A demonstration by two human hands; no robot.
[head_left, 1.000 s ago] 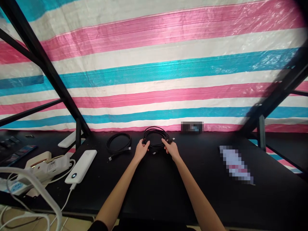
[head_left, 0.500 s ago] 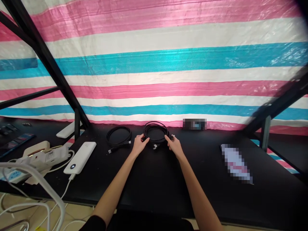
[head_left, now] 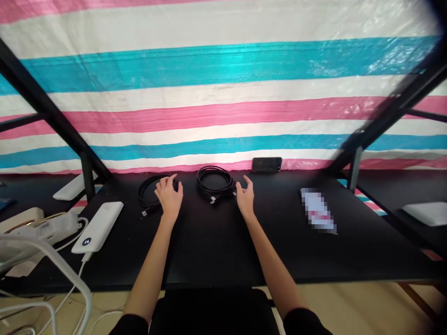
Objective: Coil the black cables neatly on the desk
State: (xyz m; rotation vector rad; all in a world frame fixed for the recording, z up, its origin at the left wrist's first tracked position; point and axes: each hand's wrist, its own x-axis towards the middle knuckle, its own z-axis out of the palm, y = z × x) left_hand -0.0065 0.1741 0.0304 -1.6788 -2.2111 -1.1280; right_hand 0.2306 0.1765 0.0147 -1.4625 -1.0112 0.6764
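Note:
A coiled black cable with pale plug ends lies on the black table, between my two hands. My right hand is just right of that coil, thumb and fingers apart, with nothing in its grasp. Over the right side of a second coiled black cable is my left hand, its fingers spread and part of the coil hidden behind it. Whether the left fingertips touch this cable I cannot tell.
On the left are a white power bank with a cable plugged in and a white power strip. A phone leans on the striped sheet at the back. A blurred-out flat item lies at right. Black metal bars slant up at both sides.
Both hands have let go of the middle cable coil. My left hand has moved left to the other coil, and my right hand has opened beside the middle one. The view has shifted.

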